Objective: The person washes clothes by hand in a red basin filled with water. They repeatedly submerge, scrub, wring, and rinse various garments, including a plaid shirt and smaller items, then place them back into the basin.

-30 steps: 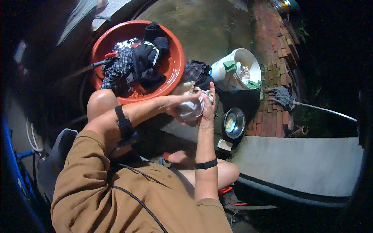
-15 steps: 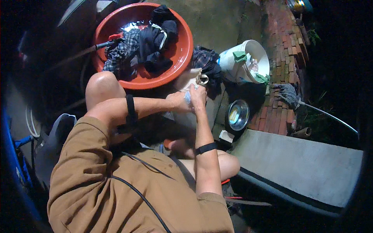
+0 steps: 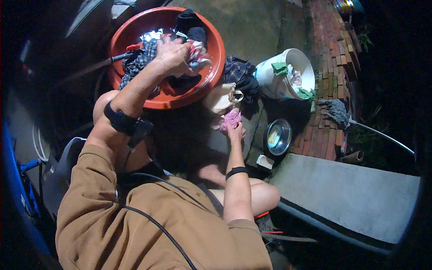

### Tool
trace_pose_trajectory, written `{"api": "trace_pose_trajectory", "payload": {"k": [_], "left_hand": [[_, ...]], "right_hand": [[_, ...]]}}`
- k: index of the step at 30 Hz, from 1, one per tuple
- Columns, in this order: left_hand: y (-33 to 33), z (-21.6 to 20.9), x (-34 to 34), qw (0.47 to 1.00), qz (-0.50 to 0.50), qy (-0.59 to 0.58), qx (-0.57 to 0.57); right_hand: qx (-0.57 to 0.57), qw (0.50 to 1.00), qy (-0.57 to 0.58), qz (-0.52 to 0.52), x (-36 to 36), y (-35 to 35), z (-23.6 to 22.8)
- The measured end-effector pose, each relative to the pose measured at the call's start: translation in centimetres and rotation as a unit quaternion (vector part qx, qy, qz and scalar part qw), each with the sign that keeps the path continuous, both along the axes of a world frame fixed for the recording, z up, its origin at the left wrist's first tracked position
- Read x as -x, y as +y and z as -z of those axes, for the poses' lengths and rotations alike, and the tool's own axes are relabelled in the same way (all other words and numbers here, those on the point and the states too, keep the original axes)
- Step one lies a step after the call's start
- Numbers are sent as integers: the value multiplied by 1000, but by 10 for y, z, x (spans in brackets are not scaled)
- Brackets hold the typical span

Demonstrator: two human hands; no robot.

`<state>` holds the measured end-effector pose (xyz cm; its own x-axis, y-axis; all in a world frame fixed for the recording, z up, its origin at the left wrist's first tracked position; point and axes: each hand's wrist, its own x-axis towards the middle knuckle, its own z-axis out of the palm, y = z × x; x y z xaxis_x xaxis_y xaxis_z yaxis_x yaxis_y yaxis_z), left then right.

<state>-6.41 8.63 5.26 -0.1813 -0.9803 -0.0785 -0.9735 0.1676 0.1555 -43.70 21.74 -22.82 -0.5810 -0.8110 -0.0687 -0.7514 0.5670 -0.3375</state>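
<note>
My left hand (image 3: 173, 55) reaches over the red basin (image 3: 216, 67), its fingers spread. Against its fingers is a red and white cloth (image 3: 198, 53), smeared by motion; whether the hand grips it is hard to see. Dark and checked clothes (image 3: 139, 63) lie in the water beneath. Closer to me, my right hand (image 3: 236, 131) is closed on a bunched pink cloth (image 3: 231, 119) near the ground. Just beyond that cloth lies a cream fabric piece with a loop (image 3: 221, 97), beside a dark checked garment (image 3: 240, 74).
A white bucket (image 3: 270, 81) with cloths in it stands right of the basin. Nearer are a metal bowl (image 3: 284, 143) and a small white block (image 3: 265, 161). A mop (image 3: 335, 112) rests by the brick edging (image 3: 321, 76); a concrete slab (image 3: 346, 193) lies at right.
My hands were together around something pale and bluish. The left has moved forward and left over the basin, where a red and white cloth now shows; the right has come slightly nearer, holding the pink cloth.
</note>
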Motion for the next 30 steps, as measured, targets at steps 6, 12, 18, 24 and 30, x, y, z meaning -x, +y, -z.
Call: {"api": "trace_pose_trajectory", "payload": {"k": [6, 12, 18, 24, 30], "left_hand": [[-16, 6, -15, 990, 9, 141, -30], [-6, 13, 24, 978, 32, 202, -22], [40, 58, 84, 925, 208, 263, -176], [46, 87, 116, 692, 1, 522, -499], [38, 88, 145, 318, -24, 670, -670]], "right_hand": [[138, 942, -300, 53, 27, -22, -12], [211, 947, -243, -9, 23, -48, -50], [293, 879, -376, 5, -33, -21, -21], [296, 904, -297, -90, -1, -46, -177], [247, 876, -86, -406, -91, -17, -277]]}}
